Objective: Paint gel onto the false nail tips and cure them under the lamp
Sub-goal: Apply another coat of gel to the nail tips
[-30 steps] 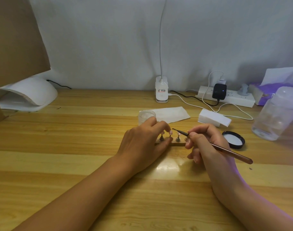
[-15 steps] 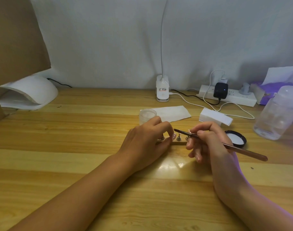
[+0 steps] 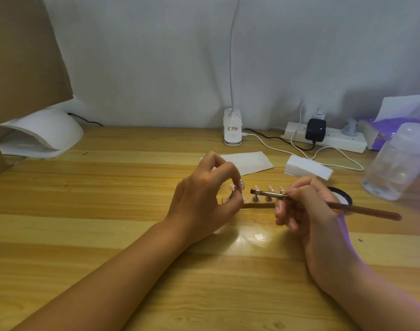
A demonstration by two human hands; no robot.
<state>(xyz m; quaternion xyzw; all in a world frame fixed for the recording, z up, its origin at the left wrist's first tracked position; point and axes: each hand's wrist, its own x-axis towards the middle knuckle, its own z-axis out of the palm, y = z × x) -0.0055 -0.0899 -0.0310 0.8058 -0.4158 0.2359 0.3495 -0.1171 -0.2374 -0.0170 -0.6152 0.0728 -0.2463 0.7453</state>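
False nail tips [image 3: 270,188] sit in a short row on small metal stands [image 3: 255,199] near the middle of the wooden table [image 3: 108,187], between our two hands. The stands rise from a thin brown holder strip [image 3: 259,205] that lies flat on the wood. We see three pale pink tips plainly in the row.

At the row's left end, our left hand [image 3: 204,199] has thumb and forefinger curled together, pinching the stem of the end stand [image 3: 231,196], which carries a tip of its own. We cannot tell whether that stand is lifted or resting on the strip.

Our right hand [image 3: 306,211] grips a brush [image 3: 269,193] like a pen, fingers closed round it just behind the metal ferrule. Its reddish-brown handle runs out to the right, above a round black lid [image 3: 342,201]. The bristles point left and lie just in front of the leftmost of the three tips. We cannot tell whether they touch it.

The white domed curing lamp [image 3: 39,132] sits at the far left of the table, well apart from the tips, beside a brown cardboard panel [image 3: 20,56]. Behind our hands lie a white sheet [image 3: 249,162] and a white block [image 3: 308,167]. Along the back edge stand the clip base of a desk lamp [image 3: 232,130] and a white power strip [image 3: 335,140] with a black adapter [image 3: 315,130] plugged in. A clear plastic bottle [image 3: 400,163] stands at the right, with a purple packet [image 3: 395,123] behind it.
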